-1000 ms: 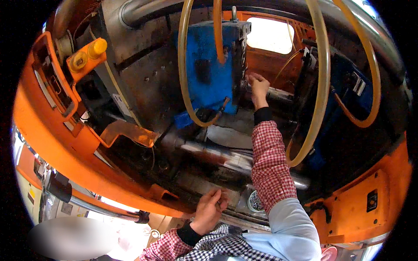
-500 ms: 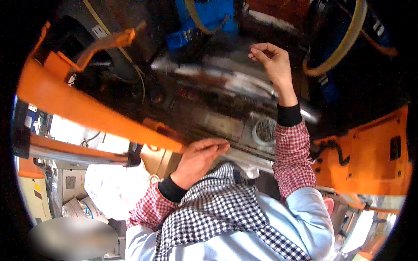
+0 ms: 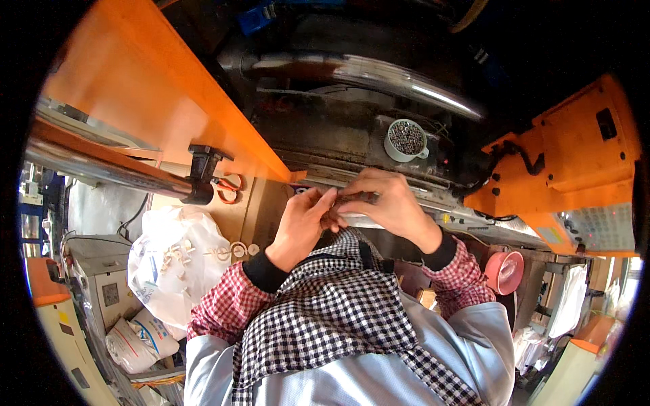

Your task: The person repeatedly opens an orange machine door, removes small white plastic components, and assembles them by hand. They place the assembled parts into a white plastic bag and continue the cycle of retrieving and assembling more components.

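Note:
My left hand [image 3: 303, 222] and my right hand [image 3: 391, 205] meet in front of my chest, above the checked apron [image 3: 338, 291]. Thumb and fingers of both are pinched together at the same spot. Whatever lies between the fingertips is too small and covered to make out. Just beyond my right hand stands a white cup [image 3: 396, 154] with a handle, filled with small metal pieces [image 3: 407, 137]. It rests on a dark machine ledge.
A large orange machine panel [image 3: 156, 88] slants along the left; another orange panel [image 3: 542, 186] stands right. A shiny metal bar [image 3: 379, 76] crosses ahead. Orange-handled scissors [image 3: 229, 184] lie on cardboard [image 3: 261, 216] beside a white plastic bag [image 3: 145, 267] with pale parts. A pink bowl [image 3: 496, 279] sits right.
My right hand has come back from deep inside the machine to meet my left hand at my chest. The view has shifted, showing more of the surroundings at the sides.

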`<state>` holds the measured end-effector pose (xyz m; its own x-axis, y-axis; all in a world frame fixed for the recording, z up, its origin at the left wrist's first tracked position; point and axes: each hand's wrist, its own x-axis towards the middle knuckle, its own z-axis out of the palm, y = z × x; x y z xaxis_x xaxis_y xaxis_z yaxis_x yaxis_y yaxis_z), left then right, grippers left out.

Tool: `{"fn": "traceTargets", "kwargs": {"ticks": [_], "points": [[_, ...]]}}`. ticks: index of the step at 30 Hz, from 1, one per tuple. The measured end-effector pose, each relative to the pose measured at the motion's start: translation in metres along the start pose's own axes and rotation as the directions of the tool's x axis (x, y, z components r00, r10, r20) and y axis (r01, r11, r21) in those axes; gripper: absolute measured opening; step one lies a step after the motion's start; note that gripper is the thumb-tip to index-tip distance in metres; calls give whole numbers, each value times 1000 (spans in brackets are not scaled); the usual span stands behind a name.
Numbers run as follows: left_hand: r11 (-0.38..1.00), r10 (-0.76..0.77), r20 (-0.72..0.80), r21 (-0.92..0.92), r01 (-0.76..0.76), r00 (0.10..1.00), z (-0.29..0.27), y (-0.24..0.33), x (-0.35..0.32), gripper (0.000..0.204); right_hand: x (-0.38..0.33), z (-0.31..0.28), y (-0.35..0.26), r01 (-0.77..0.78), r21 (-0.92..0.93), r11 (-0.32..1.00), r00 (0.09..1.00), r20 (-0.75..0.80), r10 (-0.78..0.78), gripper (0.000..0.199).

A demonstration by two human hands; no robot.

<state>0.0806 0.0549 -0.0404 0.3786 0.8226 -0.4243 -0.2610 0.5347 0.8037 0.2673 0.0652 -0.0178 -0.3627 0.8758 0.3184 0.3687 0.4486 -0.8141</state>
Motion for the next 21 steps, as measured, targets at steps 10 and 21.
{"fn": "traceTargets", "kwargs": {"ticks": [10,21], "points": [[997,63,64,49,-67,996,30,34,22,28,20,-17,2,66,-108,992,990,-115,-79,13],[998,56,57,30,-57,997,33,52,49,25,45,-42,20,151,-87,985,977,-137,-162,12]]}}
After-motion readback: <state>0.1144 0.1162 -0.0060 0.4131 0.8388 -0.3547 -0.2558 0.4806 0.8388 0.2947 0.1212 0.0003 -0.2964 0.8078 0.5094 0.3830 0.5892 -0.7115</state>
